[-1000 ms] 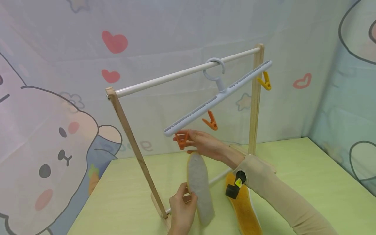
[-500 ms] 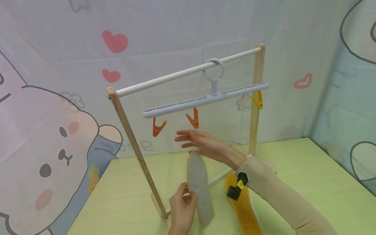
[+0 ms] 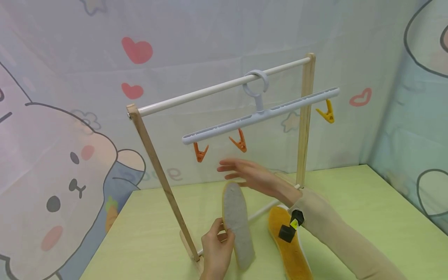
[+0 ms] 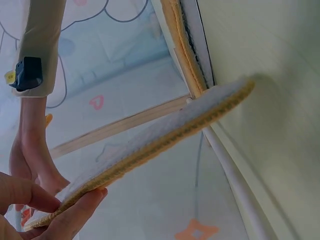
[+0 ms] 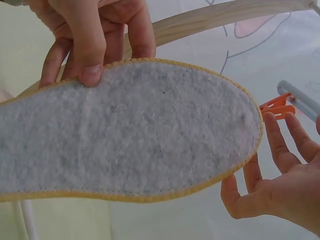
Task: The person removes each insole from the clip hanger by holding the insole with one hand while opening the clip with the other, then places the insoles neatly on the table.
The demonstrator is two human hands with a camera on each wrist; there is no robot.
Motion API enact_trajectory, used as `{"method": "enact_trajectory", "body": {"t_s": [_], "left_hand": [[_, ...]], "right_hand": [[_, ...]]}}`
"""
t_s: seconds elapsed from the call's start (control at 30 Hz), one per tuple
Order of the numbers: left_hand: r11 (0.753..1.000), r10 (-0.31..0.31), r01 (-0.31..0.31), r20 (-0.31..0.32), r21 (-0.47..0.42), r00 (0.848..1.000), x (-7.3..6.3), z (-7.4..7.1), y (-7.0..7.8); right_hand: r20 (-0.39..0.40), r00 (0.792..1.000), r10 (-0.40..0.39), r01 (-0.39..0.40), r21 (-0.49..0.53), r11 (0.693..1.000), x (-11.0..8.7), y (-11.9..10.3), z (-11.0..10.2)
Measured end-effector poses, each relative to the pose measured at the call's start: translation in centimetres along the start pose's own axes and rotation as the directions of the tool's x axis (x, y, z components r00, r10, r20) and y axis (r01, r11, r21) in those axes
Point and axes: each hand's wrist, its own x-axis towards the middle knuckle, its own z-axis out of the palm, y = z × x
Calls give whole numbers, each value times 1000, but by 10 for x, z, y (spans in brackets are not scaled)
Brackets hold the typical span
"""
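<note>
My left hand (image 3: 217, 249) pinches the edge of an insole (image 3: 238, 227), its grey felt side facing me and its yellow edging showing. The insole stands tilted, toe end up. Beside that end is my right hand (image 3: 253, 177), its fingers loosely spread and gripping nothing. In the right wrist view some of its fingers pass behind the insole's rim; touching or apart, I cannot tell. Above hangs a pale blue hanger (image 3: 260, 116) with two orange clips, a left clip (image 3: 200, 153) and a middle clip (image 3: 239, 141), plus a yellow clip (image 3: 327, 112) at right. No clip holds anything.
A wooden rack with a white top rod (image 3: 196, 94) carries the hanger. Its left post (image 3: 159, 175) stands close to my left hand. A second insole (image 3: 297, 262), yellow side up, lies under my right forearm on the pale green table (image 3: 367, 217).
My right hand's fingers have come away from the left orange clip and drawn slightly right. The freed hanger has swung left, then partly back. My left hand and its insole stay put.
</note>
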Motion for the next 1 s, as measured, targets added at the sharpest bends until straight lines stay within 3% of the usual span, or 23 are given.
{"method": "enact_trajectory", "body": {"t_s": [0.33,1.0], "left_hand": [[999,-17,17,7,-28,1000,0,1,2],[995,19,-17,21,-97,1000,8,1,6]], "right_hand": [[-20,999,33,-32,9,999,-17,7,-11],[-144,985,98,-100,-6,995,-55,27,-33]]}}
